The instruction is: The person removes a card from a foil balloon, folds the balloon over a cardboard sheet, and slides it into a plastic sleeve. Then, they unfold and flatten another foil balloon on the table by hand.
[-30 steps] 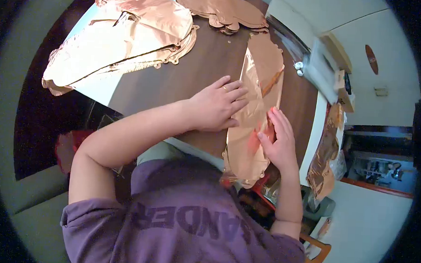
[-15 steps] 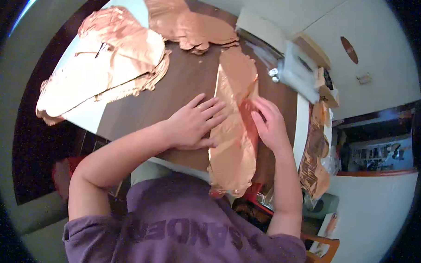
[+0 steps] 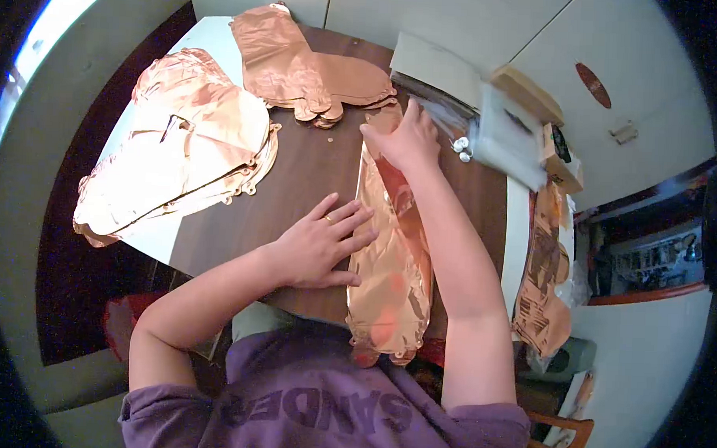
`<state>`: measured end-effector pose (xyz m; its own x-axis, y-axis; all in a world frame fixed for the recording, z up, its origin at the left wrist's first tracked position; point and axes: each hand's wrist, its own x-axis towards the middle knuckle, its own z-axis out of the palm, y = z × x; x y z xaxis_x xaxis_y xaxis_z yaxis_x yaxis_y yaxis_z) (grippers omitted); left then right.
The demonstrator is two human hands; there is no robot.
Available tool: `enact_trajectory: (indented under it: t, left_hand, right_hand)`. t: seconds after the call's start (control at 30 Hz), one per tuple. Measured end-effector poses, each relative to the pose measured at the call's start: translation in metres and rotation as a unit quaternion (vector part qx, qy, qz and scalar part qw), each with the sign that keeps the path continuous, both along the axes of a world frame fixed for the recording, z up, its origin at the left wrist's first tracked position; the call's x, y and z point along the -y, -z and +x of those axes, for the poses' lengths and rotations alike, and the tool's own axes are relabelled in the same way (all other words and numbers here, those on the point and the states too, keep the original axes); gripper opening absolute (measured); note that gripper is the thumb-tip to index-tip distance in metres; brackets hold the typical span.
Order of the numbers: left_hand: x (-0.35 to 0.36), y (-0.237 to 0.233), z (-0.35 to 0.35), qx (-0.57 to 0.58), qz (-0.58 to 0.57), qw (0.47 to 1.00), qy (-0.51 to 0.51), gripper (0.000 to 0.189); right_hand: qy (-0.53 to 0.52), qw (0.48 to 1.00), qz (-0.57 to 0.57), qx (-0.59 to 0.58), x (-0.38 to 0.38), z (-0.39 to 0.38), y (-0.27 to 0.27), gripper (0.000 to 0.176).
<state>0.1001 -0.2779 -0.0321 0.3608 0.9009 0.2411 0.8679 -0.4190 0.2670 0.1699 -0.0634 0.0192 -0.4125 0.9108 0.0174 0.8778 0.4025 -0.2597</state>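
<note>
A long, flat, rose-gold foil balloon (image 3: 388,292) lies lengthwise on the brown table, its near end reaching the table edge by my body. My left hand (image 3: 320,242) rests at its left side with fingers spread, the fingertips on the foil. Over the balloon's far end is my right hand (image 3: 409,140), thumb and fingers apart, touching the foil there; its fingertips are partly hidden. To the left lies a stack of flat foil balloons (image 3: 203,143), shining in the light. Behind is a second stack of foil balloons (image 3: 301,72).
Along the table's right side are clear plastic bags (image 3: 510,130), small white round pieces (image 3: 461,149) and a cardboard box (image 3: 562,152). More foil pieces (image 3: 542,286) lie beyond the right edge. A wooden chair (image 3: 560,440) stands at lower right. The brown tabletop (image 3: 313,163) shows between the stacks.
My right hand has moved from the balloon's right middle edge up to its far end. My left hand stays by its left edge. The whole view has shifted slightly.
</note>
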Motion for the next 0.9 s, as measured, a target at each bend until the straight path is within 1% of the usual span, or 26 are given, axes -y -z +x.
enact_trajectory:
  t: [0.07, 0.17, 0.3, 0.5, 0.6, 0.8, 0.9]
  left_hand:
    - [0.0, -0.001, -0.002, 0.001, -0.005, 1.0, 0.003, 0.079]
    - [0.002, -0.001, -0.007, -0.003, -0.016, 1.0, 0.006, 0.079]
    - [0.002, -0.003, -0.01, 0.002, -0.022, 1.0, 0.017, 0.078]
    - [0.003, -0.006, -0.009, 0.005, -0.018, 1.0, 0.016, 0.075]
    - [0.002, -0.007, -0.007, 0.002, -0.015, 1.0, 0.014, 0.074]
    - [0.001, -0.01, -0.006, -0.007, -0.004, 1.0, 0.012, 0.072]
    - [-0.001, -0.003, -0.006, 0.004, 0.004, 1.0, 0.008, 0.072]
  right_hand:
    - [0.018, 0.998, -0.014, 0.05, -0.004, -0.008, 0.002, 0.112]
    - [0.021, 0.999, -0.034, 0.03, -0.01, -0.009, 0.005, 0.114]
    - [0.014, 0.998, -0.041, 0.035, -0.012, -0.003, 0.002, 0.103]
    - [0.026, 0.998, -0.043, 0.025, -0.012, -0.007, 0.008, 0.105]
    - [0.029, 0.997, -0.055, 0.044, -0.009, -0.007, 0.003, 0.106]
    - [0.007, 0.999, -0.045, 0.009, -0.013, -0.001, 0.007, 0.102]
    - [-0.009, 0.999, -0.012, -0.038, -0.008, 0.006, 0.01, 0.095]
